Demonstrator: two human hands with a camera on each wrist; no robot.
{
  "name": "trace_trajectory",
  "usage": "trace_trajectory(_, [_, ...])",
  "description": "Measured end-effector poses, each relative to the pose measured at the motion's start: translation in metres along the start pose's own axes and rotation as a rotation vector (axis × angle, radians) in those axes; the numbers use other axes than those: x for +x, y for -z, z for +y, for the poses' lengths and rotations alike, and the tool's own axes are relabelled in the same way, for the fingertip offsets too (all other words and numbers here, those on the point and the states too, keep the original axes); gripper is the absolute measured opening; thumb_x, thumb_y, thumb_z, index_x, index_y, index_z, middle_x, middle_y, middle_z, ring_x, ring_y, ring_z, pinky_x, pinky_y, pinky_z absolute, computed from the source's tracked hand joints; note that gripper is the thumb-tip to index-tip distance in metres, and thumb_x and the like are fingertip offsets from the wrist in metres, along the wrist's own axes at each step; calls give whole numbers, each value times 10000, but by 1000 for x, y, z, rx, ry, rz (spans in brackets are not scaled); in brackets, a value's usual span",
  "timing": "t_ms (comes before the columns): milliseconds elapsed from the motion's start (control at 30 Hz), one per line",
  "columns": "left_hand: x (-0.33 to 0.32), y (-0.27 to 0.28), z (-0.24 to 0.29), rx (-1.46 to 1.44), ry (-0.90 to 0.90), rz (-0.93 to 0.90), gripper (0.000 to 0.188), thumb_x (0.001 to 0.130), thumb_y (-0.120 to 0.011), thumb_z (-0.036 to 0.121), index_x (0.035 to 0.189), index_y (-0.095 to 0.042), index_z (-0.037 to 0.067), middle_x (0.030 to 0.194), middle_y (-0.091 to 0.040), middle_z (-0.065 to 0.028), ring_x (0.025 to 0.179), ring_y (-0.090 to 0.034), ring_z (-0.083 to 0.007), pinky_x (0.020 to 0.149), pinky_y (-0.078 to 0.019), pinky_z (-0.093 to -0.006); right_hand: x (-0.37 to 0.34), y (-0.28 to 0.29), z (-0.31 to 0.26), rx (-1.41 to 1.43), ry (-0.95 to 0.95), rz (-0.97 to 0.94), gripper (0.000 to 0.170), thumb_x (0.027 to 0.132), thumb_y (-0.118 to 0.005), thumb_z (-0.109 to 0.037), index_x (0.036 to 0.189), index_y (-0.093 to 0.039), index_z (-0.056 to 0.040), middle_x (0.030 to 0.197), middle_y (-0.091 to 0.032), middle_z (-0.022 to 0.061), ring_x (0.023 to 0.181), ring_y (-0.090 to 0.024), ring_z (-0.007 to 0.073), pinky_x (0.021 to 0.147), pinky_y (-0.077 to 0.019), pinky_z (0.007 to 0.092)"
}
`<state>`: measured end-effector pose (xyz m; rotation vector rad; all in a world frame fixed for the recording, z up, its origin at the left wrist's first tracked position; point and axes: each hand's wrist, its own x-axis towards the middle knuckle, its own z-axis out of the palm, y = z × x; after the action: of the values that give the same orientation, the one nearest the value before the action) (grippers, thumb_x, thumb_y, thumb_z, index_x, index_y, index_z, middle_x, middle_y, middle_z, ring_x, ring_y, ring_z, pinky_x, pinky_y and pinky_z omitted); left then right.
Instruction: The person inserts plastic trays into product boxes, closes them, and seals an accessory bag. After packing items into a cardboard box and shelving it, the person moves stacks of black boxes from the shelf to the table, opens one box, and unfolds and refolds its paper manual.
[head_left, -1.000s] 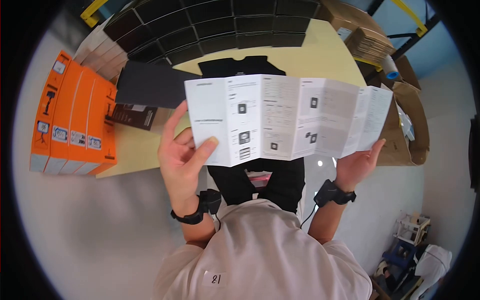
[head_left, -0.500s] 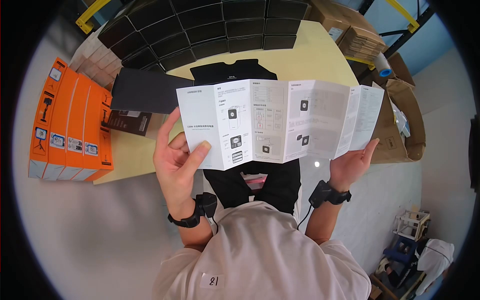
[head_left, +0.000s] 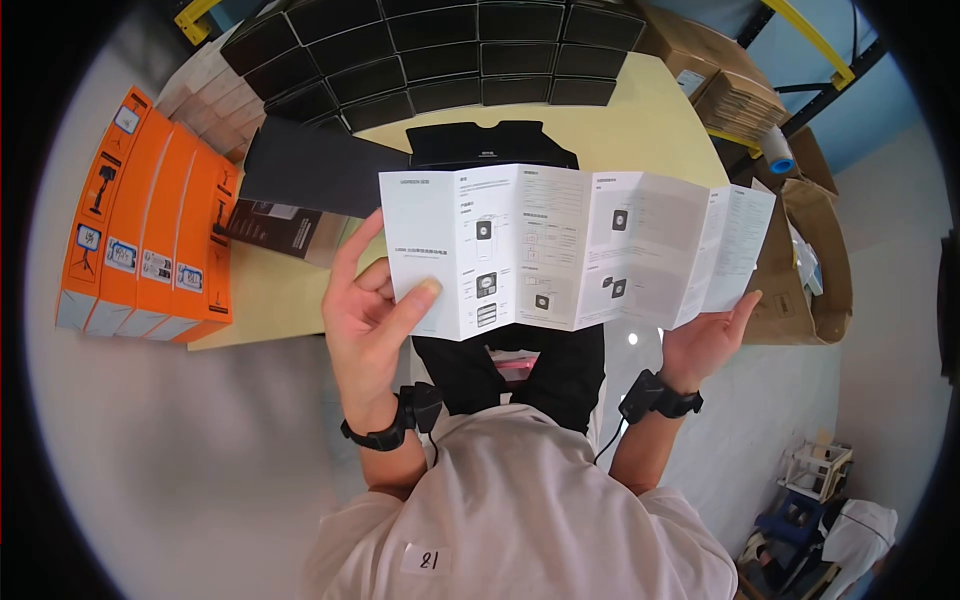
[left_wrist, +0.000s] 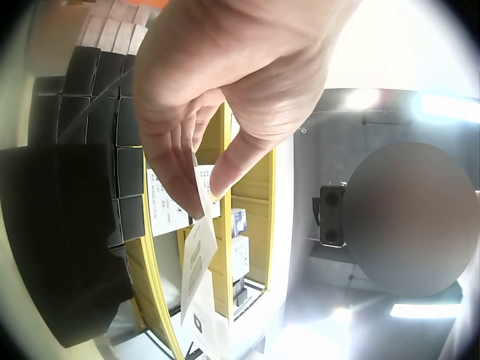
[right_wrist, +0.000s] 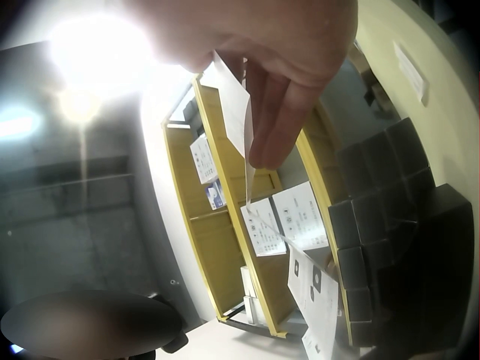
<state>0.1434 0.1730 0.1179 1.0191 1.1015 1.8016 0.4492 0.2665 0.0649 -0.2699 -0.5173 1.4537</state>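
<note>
A white instruction leaflet [head_left: 550,250], folded accordion-style and printed with small diagrams and text, is spread wide in front of the person's chest. The left hand [head_left: 370,310] pinches its left panel, thumb on the printed face and fingers behind. In the left wrist view, the leaflet [left_wrist: 198,259] hangs edge-on between thumb and fingers. At the lower right corner, the right hand [head_left: 706,338] supports the paper, its thumb beside the edge. Straight fingers [right_wrist: 274,124] lie along the back of the sheet in the right wrist view. An opened black box [head_left: 490,145] lies behind the leaflet.
Stacked black boxes [head_left: 435,60] line the back of the pale yellow table [head_left: 640,120]. Orange boxes [head_left: 150,230] stand at left, near a dark flat panel [head_left: 320,165] and a brown-printed box [head_left: 275,228]. Cardboard boxes [head_left: 735,85] and an open paper bag [head_left: 815,260] are at right.
The head view shifts slightly left, then back right. Both hands keep the leaflet spread in nearly the same position.
</note>
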Motion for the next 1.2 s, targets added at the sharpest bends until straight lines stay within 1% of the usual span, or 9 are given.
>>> trace_trajectory(200, [-2,0,2,4,6,23,670,830,-641,-108,1425,-340,-47,1118,-662,-218,1036,-643,-201,890,-493,-297,0,7,-1,75,-50,-143,592,1032,-323,-479,1463,-348,-74,1480,-421,50,1335,-416,249,1098,-328,412])
trace_trajectory(333, [-4,3,0,9,3,49,656,827,-654,-99,1411,-357,-65,1099,-674,-200,1000,-651,-184,870,-498,-286,-1,8,-4,77,-54,-137,568,1035,-342,-453,1459,-357,-76,1477,-426,52,1333,-418,245,1099,-328,412])
trace_trajectory(400, [-4,3,0,-7,-6,59,553,839,-661,-75,1344,-435,-88,1068,-688,-180,957,-656,-162,840,-501,-265,-1,10,-5,29,-26,-59,538,1038,-355,-426,1451,-376,-82,1473,-435,46,1334,-418,239,1101,-328,415])
trace_trajectory(600, [-4,9,-3,72,-14,59,327,866,-663,-31,1170,-562,-98,1033,-699,-156,919,-651,-137,794,-495,-231,-1,12,-10,88,-37,-105,509,1039,-364,-400,1445,-395,-95,1473,-439,33,1339,-415,234,1112,-317,416])
trace_trajectory(733, [-4,7,-3,54,-39,83,320,866,-667,-26,1162,-568,-94,1022,-700,-147,902,-650,-134,790,-495,-233,-1,6,-12,51,-14,-32,496,1038,-374,-387,1445,-398,-103,1476,-435,35,1335,-418,234,1117,-310,415])
trace_trajectory(833, [-4,9,-2,63,-24,94,329,867,-659,-32,1176,-561,-92,1029,-696,-144,911,-646,-136,813,-491,-239,-1,6,-14,73,-38,-122,486,1038,-382,-376,1419,-439,-79,1453,-474,49,1334,-433,230,1136,-288,416])
trace_trajectory(933, [-3,13,-9,24,-34,130,346,868,-629,-61,1199,-537,-102,1060,-687,-141,944,-638,-140,850,-477,-245,0,-1,-10,-29,57,99,490,1026,-422,-347,1408,-440,-41,1444,-477,84,1324,-441,243,1121,-311,424])
trace_trajectory(967, [-3,19,-12,52,-42,67,374,904,-557,-66,1266,-474,-113,1133,-660,-168,1032,-620,-154,926,-459,-266,-1,0,-11,-49,91,102,490,1026,-422,-347,1408,-440,-41,1444,-477,84,1324,-441,243,1121,-311,424])
trace_trajectory(1200, [0,18,-13,99,-47,96,403,920,-564,-36,1304,-461,-104,1164,-648,-172,1066,-610,-154,953,-447,-276,-5,2,-15,-68,75,138,478,1022,-419,-299,1430,-396,-52,1428,-486,70,1303,-461,237,1082,-352,420])
